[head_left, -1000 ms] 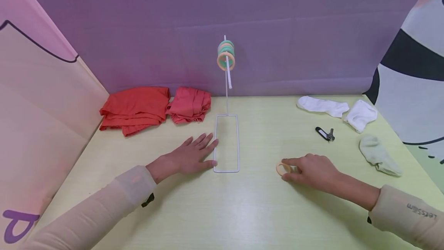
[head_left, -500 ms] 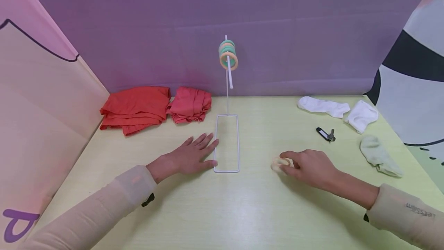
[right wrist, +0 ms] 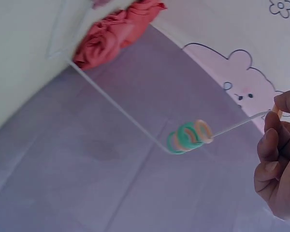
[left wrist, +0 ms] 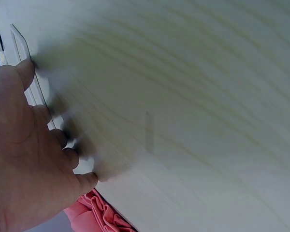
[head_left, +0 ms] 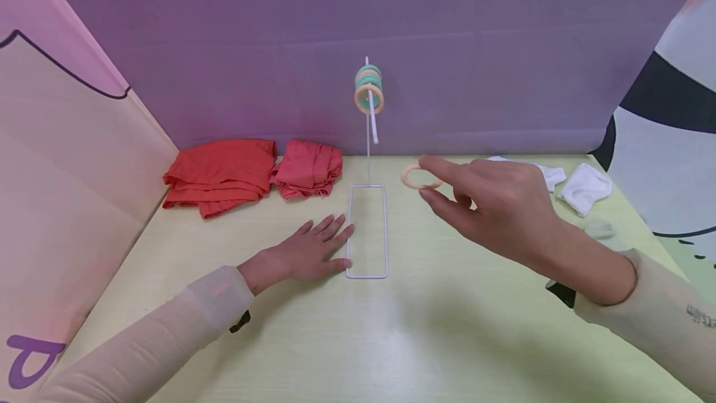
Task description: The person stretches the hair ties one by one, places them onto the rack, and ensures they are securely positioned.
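Between thumb and index finger my right hand (head_left: 498, 198) pinches a pale orange ring (head_left: 413, 185), held up above the table and to the right of a white wire stand (head_left: 386, 235). The stand's arm carries several green and orange rings (head_left: 368, 83); its bare tip points toward me. In the right wrist view the held ring (right wrist: 276, 112) shows only in part behind the fingers, overlapping the arm's end. My left hand (head_left: 304, 254) lies flat on the table with fingers spread, thumb and index fingertip at the left side of the stand's rectangular base.
Two folded red cloths (head_left: 220, 173) lie at the back left. White socks (head_left: 584, 188) sit at the back right, with a pale green sock (head_left: 601, 229) partly behind my right forearm. A purple backdrop (head_left: 224, 48) rises behind the table.
My right hand has lifted the orange ring off the table at the right and carried it up and toward the stand. The left hand has stayed in place.
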`<state>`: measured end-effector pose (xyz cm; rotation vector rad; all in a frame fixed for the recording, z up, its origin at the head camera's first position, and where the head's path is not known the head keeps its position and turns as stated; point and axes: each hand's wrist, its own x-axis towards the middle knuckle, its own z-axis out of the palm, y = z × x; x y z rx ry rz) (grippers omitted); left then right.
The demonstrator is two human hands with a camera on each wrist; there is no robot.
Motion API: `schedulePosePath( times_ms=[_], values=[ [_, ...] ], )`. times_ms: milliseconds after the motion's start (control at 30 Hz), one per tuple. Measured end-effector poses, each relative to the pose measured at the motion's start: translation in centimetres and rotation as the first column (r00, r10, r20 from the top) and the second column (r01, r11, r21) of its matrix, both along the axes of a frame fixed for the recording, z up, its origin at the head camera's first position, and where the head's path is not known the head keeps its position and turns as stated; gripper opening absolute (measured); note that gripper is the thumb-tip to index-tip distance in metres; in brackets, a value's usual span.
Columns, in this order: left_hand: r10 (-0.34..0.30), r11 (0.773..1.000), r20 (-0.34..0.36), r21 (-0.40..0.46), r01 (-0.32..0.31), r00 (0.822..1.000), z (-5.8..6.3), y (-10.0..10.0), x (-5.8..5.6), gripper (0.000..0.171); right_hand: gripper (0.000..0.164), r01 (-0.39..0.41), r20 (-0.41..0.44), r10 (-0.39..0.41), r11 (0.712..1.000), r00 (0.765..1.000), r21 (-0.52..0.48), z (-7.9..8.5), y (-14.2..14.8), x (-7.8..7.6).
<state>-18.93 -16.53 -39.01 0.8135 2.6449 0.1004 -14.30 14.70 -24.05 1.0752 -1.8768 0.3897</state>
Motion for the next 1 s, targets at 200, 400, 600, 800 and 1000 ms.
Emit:
schedulePosePath(
  times_ms=[200, 400, 600, 800, 1000],
  values=[
    [0.007, 1.000, -0.001, -0.008, -0.007, 1.000, -0.1, 0.0, -0.1, 0.079, 0.023, -0.046, -0.057, 0.044, 0.998, 0.997, -0.041, 1.6, -3.1, -0.8],
    [0.003, 1.000, 0.004, 0.002, -0.003, 1.000, 0.0, 0.1, -0.2, 0.079, 0.025, 0.058, -0.142, -0.066, 0.997, 0.988, -0.058, 1.6, -4.5, -3.8],
    [-0.003, 1.000, -0.001, -0.008, 0.003, 1.000, -0.1, 0.0, -0.3, 0.079, 0.022, 0.162, -0.146, -0.166, 0.986, 0.975, -0.039, 1.3, -5.2, -7.0],
    [-0.005, 1.000, 0.001, -0.005, 0.005, 1.000, -0.1, 0.1, -0.4, 0.079, 0.024, 0.214, -0.093, -0.215, 0.977, 0.972, -0.020, 1.3, -5.8, -8.7],
    [-0.004, 1.000, 0.002, -0.001, 0.004, 1.000, 0.0, 0.2, -0.5, 0.079, 0.023, 0.257, -0.053, -0.258, 0.966, 0.965, -0.025, 1.3, -5.7, -9.5]
  ],
)
